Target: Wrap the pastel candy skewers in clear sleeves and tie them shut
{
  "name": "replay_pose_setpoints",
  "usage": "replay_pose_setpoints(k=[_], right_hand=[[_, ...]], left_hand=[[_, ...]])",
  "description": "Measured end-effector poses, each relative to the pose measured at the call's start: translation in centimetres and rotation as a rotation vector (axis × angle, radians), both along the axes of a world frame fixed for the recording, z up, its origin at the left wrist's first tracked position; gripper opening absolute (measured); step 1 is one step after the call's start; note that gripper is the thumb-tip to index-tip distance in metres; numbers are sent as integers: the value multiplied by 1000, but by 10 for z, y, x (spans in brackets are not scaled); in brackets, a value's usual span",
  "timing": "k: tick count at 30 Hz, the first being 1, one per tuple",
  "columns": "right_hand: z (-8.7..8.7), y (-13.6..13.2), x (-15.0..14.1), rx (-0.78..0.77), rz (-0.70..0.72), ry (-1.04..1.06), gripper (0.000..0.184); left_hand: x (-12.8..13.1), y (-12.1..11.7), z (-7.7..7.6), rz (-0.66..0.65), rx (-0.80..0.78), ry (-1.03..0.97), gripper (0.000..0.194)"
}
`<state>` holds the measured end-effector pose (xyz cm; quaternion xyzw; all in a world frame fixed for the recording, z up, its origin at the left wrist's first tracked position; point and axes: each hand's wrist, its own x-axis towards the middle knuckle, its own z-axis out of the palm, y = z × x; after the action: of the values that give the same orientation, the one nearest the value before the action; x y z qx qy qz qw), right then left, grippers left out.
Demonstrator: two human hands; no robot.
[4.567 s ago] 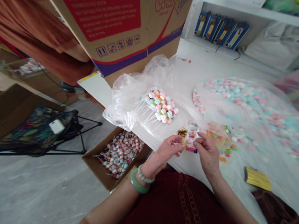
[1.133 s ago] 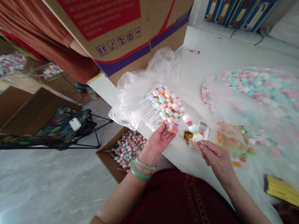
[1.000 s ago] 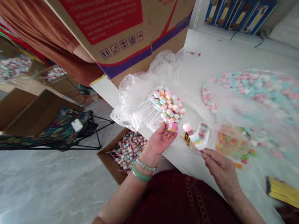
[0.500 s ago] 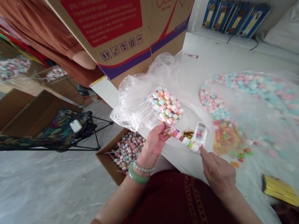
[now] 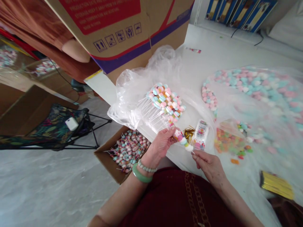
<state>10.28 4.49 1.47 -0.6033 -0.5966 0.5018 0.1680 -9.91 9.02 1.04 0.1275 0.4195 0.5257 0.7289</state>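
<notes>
My left hand (image 5: 162, 145) pinches a small printed wrapper over the top end of a marshmallow skewer (image 5: 183, 142). My right hand (image 5: 208, 165) grips the white stick at the skewer's lower end, fingers closed. The skewer carries pink, blue and white pieces and lies slanted between both hands above the table's near edge. A stack of printed wrappers (image 5: 200, 135) and a bundle of gold twist ties (image 5: 188, 132) lie just beyond the hands.
A pile of finished skewers (image 5: 165, 102) rests on clear plastic. Loose pastel marshmallows (image 5: 251, 88) and coloured gummies (image 5: 228, 143) sit under plastic at the right. A floor box of wrapped skewers (image 5: 129, 149), a large cardboard carton (image 5: 123, 34), gold ties (image 5: 276, 186) and a folding stool (image 5: 47, 129) surround me.
My right hand swung the skewer from upright to slanting toward my left hand. The wrapper in my left hand now covers the skewer's top end.
</notes>
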Motion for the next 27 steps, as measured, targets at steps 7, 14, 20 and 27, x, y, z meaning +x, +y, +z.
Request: replay_pose_setpoints(k=[7,14,20,27], right_hand=[[-5,0,-12,-573,-244,560,30],[-9,2,-11,-801,-208,858,27],[-9,3,-14,-323,-190,323,28],[-15,-2,-13,475,81,-263,27]], left_hand=[[9,-7,-19,12,-45,-104,23],[7,-8,-21,32,-142,-114,20],[4,-7,-12,-11,-37,44,31],[8,-8,-1,-13,-57,102,34]])
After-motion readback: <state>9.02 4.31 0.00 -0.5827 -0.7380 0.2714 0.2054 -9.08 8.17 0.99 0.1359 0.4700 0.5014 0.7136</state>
